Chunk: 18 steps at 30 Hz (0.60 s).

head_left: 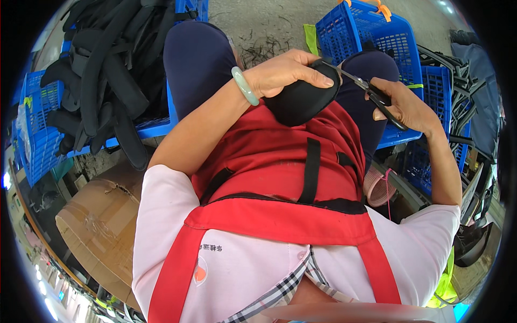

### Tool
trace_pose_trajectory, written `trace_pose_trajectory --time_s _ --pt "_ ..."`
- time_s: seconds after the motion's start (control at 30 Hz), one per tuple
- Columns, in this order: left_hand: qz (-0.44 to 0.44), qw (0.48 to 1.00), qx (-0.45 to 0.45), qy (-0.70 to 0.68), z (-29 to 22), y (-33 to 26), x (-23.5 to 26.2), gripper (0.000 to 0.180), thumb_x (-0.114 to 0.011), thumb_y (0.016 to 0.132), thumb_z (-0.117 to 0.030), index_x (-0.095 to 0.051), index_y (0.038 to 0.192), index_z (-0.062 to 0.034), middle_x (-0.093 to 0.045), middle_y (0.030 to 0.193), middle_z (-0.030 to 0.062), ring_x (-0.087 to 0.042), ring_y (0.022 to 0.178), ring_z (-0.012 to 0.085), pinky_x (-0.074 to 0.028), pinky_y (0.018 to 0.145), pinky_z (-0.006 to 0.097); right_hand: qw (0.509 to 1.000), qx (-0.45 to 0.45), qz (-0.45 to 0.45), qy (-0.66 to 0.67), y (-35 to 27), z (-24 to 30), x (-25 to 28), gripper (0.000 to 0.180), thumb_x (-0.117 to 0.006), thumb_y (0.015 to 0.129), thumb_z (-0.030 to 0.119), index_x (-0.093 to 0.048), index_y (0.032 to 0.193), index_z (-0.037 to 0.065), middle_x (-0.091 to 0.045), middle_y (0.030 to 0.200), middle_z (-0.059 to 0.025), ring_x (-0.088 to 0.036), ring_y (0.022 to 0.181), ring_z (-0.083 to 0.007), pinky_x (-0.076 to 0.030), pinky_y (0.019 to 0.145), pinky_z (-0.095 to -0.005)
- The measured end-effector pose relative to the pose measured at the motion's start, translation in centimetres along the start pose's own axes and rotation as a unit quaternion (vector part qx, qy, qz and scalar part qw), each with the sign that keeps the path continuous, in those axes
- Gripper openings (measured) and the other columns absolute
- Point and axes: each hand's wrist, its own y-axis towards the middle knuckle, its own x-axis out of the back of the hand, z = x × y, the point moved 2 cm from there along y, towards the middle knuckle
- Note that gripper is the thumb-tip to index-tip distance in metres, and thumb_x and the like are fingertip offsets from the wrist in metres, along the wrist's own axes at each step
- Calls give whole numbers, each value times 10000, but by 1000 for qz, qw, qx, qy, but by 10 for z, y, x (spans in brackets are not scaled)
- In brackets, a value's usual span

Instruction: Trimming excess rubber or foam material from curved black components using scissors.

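A rounded black padded fabric piece (307,100) is pinched in my left hand (288,72), thumb on top, above my lap. My right hand (401,105) grips a pair of scissors (371,91) with black handles. The blades point left and reach the upper right edge of the black piece. Whether they are closed on a thread or on the fabric is too small to tell. The fingers of my left hand beneath the piece are hidden.
On the left, a blue crate (40,129) stands by a heap of long black padded pieces (116,75). Another blue basket (398,43) is at the upper right, near bundled dark strips (466,102). A cardboard box (99,226) sits lower left. Dark scraps (264,48) litter the floor.
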Motion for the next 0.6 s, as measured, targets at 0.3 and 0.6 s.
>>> trace_pose_trajectory --time_s 0.3,0.6 --pt "23 1000 15 14 2 2 -10 346 -743 792 -106 -649 1099 24 -679 965 34 -609 876 96 -461 835 223 1000 -4 6 -15 -9 5 3 425 -770 778 284 -486 860 -22 -378 631 -60 -356 615 -150 -337 557 -334" --pt "66 997 24 32 12 6 -14 359 -722 812 -104 -641 1136 27 -673 999 21 -596 901 75 -440 875 202 985 -66 2 -162 -11 21 18 448 -813 688 197 -482 917 -1 -395 624 -105 -368 586 -212 -330 551 -367"
